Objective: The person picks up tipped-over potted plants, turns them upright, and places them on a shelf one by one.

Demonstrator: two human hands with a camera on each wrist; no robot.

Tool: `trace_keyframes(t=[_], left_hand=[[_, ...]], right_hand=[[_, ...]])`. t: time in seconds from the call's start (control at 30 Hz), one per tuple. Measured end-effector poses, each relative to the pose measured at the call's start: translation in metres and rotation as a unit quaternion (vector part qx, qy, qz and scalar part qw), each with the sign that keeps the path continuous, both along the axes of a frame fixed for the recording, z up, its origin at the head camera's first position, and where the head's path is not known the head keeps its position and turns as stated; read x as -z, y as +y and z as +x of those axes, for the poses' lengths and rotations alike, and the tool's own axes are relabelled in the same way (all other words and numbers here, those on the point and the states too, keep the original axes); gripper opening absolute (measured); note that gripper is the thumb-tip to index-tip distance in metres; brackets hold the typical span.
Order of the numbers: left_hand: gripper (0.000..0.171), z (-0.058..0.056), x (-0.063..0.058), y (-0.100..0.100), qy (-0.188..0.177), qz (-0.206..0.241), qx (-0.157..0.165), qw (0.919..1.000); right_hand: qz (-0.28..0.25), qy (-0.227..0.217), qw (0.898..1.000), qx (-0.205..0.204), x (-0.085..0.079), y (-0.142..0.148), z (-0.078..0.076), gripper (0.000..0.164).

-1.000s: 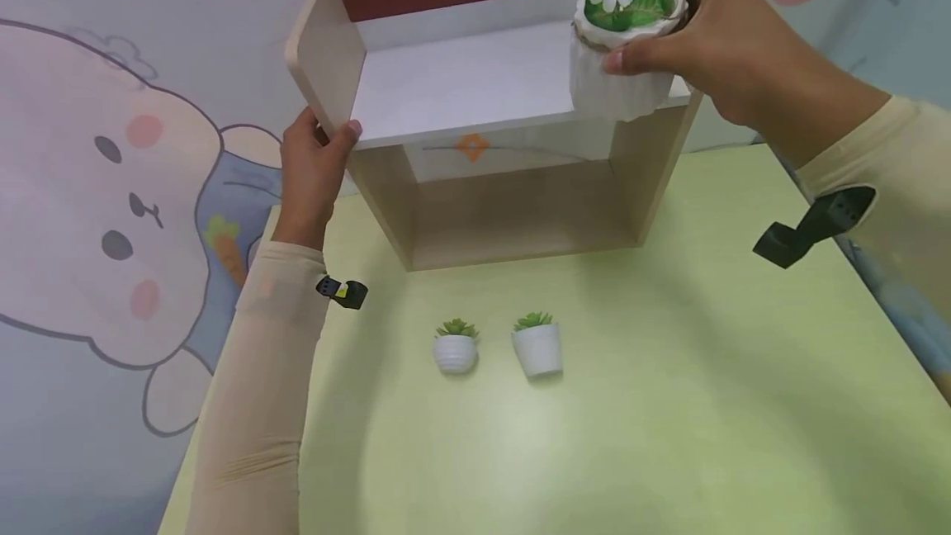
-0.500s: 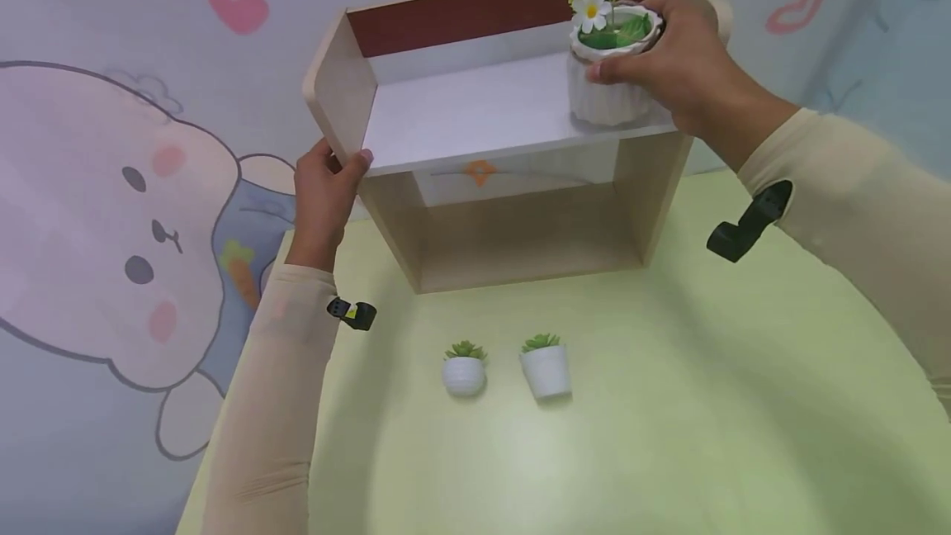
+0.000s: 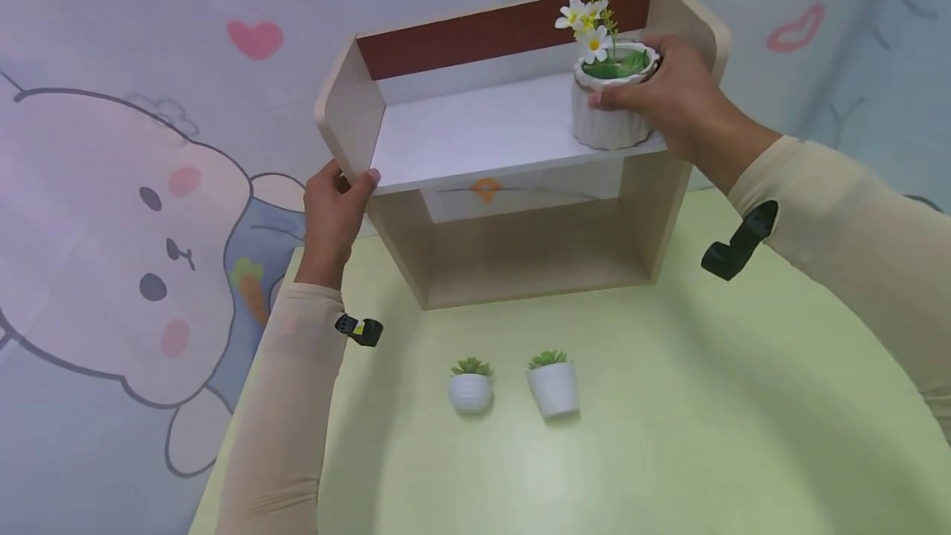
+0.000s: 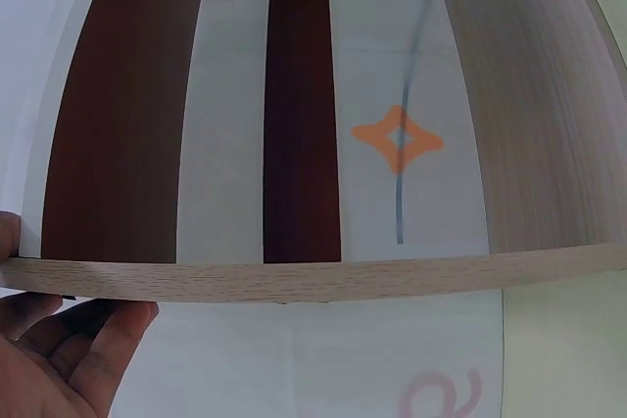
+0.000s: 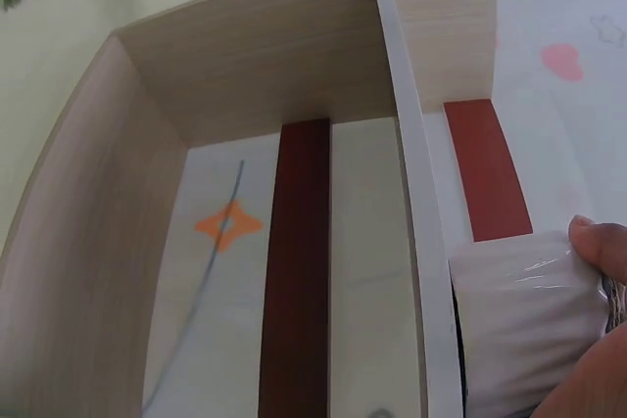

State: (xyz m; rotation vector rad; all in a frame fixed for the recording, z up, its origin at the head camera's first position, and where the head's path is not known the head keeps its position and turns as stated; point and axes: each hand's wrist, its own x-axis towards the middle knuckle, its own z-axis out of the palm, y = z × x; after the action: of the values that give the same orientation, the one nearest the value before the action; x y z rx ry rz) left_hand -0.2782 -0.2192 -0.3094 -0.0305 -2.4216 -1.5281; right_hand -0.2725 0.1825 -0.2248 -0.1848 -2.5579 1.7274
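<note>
A two-level wooden shelf unit (image 3: 475, 126) stands against the wall, with a white upper board and dark red back strips. My left hand (image 3: 330, 217) grips its left side panel at the front corner, thumb on the front edge of the white board. At the right end of that board, my right hand (image 3: 683, 101) holds a ribbed white flower pot (image 3: 603, 124) with white daisies (image 3: 594, 44), thumb on the front, fingers behind the rim. The pot (image 5: 524, 325) is upright, its base right at the white board in the right wrist view.
On the light green table (image 3: 669, 436), in front of the unit, lie two small white pots with green succulents, a round one (image 3: 470, 394) and a tapered one (image 3: 555, 390). Behind is a wall covering (image 3: 89, 188) printed with a cartoon animal and hearts.
My right hand has brought the flower pot down and back onto the upper board from in front of it. The left hand keeps its grip. The head view has tilted upward.
</note>
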Motion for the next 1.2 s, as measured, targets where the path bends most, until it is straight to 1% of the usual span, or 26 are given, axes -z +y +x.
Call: trace_keyframes(t=[0.13, 0.37, 0.47, 0.6, 0.7, 0.8, 0.9, 0.97, 1.03, 1.2], left_hand=[[0.051, 0.0, 0.0, -0.002, 0.013, 0.003, 0.0, 0.9999], [0.049, -0.001, -0.003, -0.002, 0.026, 0.021, 0.003, 0.9994], [0.05, -0.002, -0.003, -0.002, 0.024, 0.026, 0.004, 0.9994], [0.049, -0.003, -0.002, -0.002, 0.022, 0.041, 0.012, 0.9988], [0.047, -0.003, 0.0, -0.006, 0.024, 0.05, 0.011, 0.9984], [0.046, -0.002, 0.0, -0.009, 0.023, 0.05, 0.005, 0.9985], [0.045, -0.001, -0.001, -0.011, 0.027, 0.048, 0.003, 0.9985], [0.044, 0.0, -0.002, -0.012, 0.031, 0.05, 0.001, 0.9982], [0.044, -0.001, -0.003, -0.011, 0.035, 0.052, 0.0, 0.9981], [0.045, -0.002, -0.003, -0.007, 0.037, 0.056, 0.013, 0.9977]], right_hand=[[-0.011, 0.003, 1.0, -0.011, 0.001, 0.001, -0.002, 0.097], [-0.013, 0.0, 1.0, -0.021, -0.002, 0.002, 0.0, 0.099], [-0.015, 0.004, 1.0, -0.02, -0.001, 0.001, 0.003, 0.1], [-0.015, 0.012, 1.0, -0.023, 0.003, 0.002, 0.006, 0.106], [-0.015, 0.014, 0.999, -0.03, 0.006, 0.001, 0.007, 0.111], [-0.02, 0.018, 0.999, -0.041, 0.008, 0.0, 0.01, 0.112], [-0.029, 0.032, 0.998, -0.053, 0.009, -0.002, 0.014, 0.108], [-0.034, 0.033, 0.997, -0.058, 0.009, -0.002, 0.018, 0.105], [-0.032, 0.026, 0.997, -0.058, 0.01, -0.001, 0.024, 0.105], [-0.024, 0.008, 0.998, -0.054, 0.01, 0.006, 0.043, 0.107]])
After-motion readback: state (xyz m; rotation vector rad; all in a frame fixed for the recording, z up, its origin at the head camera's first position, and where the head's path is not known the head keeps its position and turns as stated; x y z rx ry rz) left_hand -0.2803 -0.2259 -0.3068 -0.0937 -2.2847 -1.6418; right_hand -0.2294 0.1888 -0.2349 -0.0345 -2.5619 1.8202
